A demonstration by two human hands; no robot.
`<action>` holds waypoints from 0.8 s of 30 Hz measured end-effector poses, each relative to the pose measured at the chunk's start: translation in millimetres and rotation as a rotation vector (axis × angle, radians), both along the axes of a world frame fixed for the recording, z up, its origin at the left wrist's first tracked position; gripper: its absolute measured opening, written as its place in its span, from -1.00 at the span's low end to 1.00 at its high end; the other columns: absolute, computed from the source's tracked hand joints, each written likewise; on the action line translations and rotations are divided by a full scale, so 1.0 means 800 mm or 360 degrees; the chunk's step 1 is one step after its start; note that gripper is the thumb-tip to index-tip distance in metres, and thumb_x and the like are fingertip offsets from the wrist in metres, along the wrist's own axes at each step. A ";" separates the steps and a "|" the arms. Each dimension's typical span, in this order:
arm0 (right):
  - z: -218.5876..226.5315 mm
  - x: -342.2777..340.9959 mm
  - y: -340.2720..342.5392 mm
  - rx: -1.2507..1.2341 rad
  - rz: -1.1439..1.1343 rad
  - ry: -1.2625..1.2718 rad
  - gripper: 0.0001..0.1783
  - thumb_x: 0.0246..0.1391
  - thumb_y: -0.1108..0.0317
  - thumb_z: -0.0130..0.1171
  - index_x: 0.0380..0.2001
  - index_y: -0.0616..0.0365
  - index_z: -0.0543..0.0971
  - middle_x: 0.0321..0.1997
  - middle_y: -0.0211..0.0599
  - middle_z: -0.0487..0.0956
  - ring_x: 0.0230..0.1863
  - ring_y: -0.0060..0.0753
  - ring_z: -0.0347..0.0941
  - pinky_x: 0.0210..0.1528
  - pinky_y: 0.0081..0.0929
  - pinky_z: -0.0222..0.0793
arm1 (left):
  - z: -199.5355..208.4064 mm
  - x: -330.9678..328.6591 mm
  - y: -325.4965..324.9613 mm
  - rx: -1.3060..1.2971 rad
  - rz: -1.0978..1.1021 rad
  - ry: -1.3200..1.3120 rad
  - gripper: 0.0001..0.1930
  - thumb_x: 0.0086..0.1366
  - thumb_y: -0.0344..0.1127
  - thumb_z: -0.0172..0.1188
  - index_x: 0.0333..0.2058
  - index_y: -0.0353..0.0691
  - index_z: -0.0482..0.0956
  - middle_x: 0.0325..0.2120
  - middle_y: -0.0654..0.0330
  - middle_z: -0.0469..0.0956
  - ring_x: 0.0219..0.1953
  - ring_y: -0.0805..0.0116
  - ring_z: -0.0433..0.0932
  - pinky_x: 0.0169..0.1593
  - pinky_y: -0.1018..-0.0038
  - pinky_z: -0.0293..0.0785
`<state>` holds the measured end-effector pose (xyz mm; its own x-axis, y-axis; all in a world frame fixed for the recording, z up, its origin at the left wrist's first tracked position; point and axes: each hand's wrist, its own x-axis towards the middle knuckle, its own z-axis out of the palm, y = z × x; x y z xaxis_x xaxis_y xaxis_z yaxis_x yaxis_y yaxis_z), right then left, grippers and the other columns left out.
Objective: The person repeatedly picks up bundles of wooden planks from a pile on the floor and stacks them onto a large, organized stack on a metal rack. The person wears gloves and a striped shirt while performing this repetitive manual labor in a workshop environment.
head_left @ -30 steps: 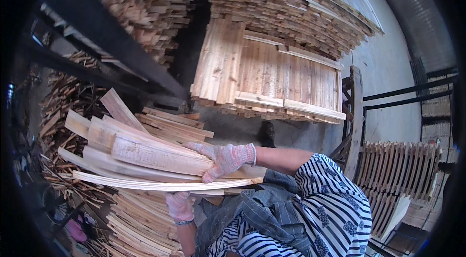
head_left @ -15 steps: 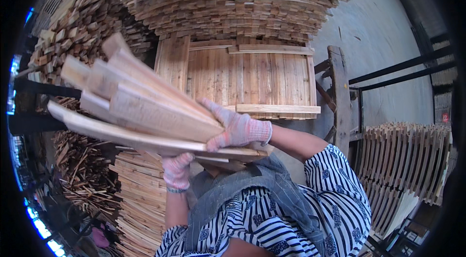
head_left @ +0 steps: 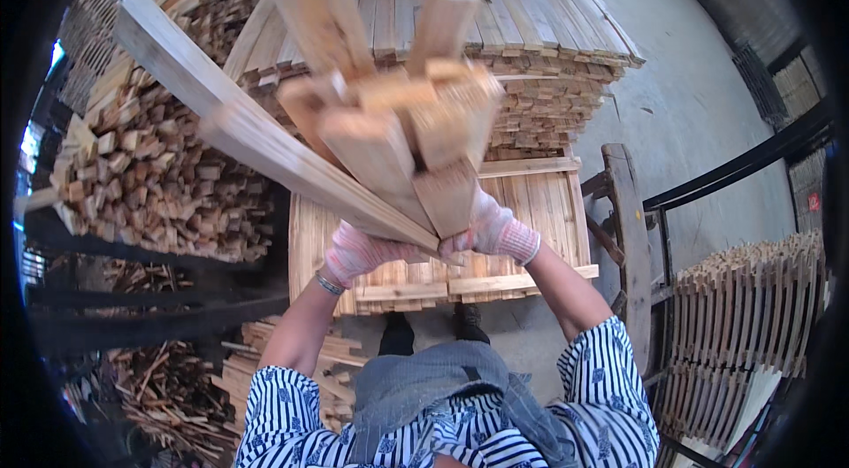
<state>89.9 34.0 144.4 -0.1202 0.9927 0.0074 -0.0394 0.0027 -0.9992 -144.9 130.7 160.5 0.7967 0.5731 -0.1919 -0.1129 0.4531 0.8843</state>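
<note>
Since the frame half a second ago, the bundle of boards (head_left: 380, 158) has swung from lying out to the left to pointing away from the body, and the left hand (head_left: 367, 249) has come up to its near end. That hand is curled closed there, its fingers partly hidden behind the wood. The right hand (head_left: 491, 227) closes round the same end from the other side, so the bundle sits between both palms, raised above a low stack (head_left: 535, 210). With so much length beyond the grip, the person would do well to squeeze evenly from both sides and keep the wrists firm; the long board (head_left: 172, 57) splaying left (the likeliest to slip, it seems) deserves a tighter hold from the left palm.

From the left, a woodpile (head_left: 164, 198) shows blunt, blocky ends, rough and brownish; below it, a scrap heap (head_left: 168, 393) is a tangle of thin splinters. The held boards are pale, flat and straight-edged, fanned at the far end, where motion blurs the grain. The gloves (head_left: 522, 242) look knitted and soft. Further right stand a worn, weathered wooden bench (head_left: 628, 247) and a row of slim, evenly spaced slats (head_left: 743, 309), bowed in the fisheye view.
</note>
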 end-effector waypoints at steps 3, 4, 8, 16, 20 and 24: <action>-0.099 0.001 0.006 0.0023 -0.0143 -0.0125 -0.22 0.05 0.07 0.10 0.30 0.03 0.11 0.21 -0.33 0.36 0.19 -0.40 0.26 0.14 -0.42 0.31 | -0.064 0.006 0.041 -0.0481 -0.0373 0.0175 -0.26 0.02 -0.48 0.44 0.17 -0.26 0.25 0.07 0.14 0.45 0.03 0.28 0.50 -0.02 0.33 0.61; -0.115 -0.007 0.011 -0.0026 -0.0132 -0.0241 -0.24 0.05 0.04 0.11 0.28 0.03 0.15 0.18 -0.31 0.38 0.19 -0.36 0.28 0.16 -0.40 0.32 | -0.096 -0.003 0.058 -0.0540 -0.0501 0.0166 -0.27 0.06 -0.45 0.42 0.18 -0.26 0.24 0.09 0.12 0.44 0.01 0.27 0.51 -0.02 0.34 0.60; -0.166 -0.017 0.033 -0.0469 -0.0018 -0.1277 0.29 -0.41 0.01 0.59 0.32 0.13 0.02 0.28 -0.07 0.25 0.30 -0.10 0.21 0.31 -0.29 0.20 | -0.196 -0.005 0.086 0.0865 -0.0965 0.0577 -0.30 0.16 -0.31 0.37 0.21 -0.26 0.22 0.11 0.07 0.41 -0.03 0.25 0.53 0.01 0.39 0.54; -0.164 -0.006 0.044 -0.0397 -0.0339 -0.0412 0.20 -0.39 0.09 0.60 0.30 0.11 0.12 0.19 -0.13 0.38 0.21 -0.17 0.32 0.24 -0.30 0.27 | -0.261 0.013 0.089 0.1325 -0.0673 0.0788 -0.39 0.10 -0.27 0.41 0.11 -0.26 0.40 -0.03 0.16 0.52 -0.03 0.36 0.51 0.06 0.45 0.49; -0.180 -0.003 0.072 -0.0183 -0.0486 0.0112 0.23 -0.43 0.16 0.61 0.31 0.16 0.11 0.16 -0.15 0.41 0.16 -0.35 0.35 0.22 -0.38 0.28 | -0.200 0.038 0.103 0.0093 -0.0460 0.0778 -0.15 -0.10 -0.18 0.57 0.14 -0.27 0.31 -0.03 0.12 0.52 0.01 0.32 0.48 0.08 0.37 0.47; -0.120 0.018 0.063 -0.0314 -0.0560 0.0006 0.16 -0.42 0.08 0.60 0.24 0.27 0.20 0.12 -0.05 0.45 0.17 -0.28 0.37 0.21 -0.40 0.29 | -0.154 0.053 0.078 0.0036 -0.0133 0.0299 -0.19 -0.09 -0.19 0.56 0.13 -0.27 0.35 -0.03 0.11 0.52 0.00 0.32 0.49 0.08 0.35 0.46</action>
<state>104.1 84.8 48.1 0.2270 0.9556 -0.1877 -0.0740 -0.1753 -0.9817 -102.5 193.1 37.1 0.7930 0.5124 -0.3296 0.0924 0.4336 0.8964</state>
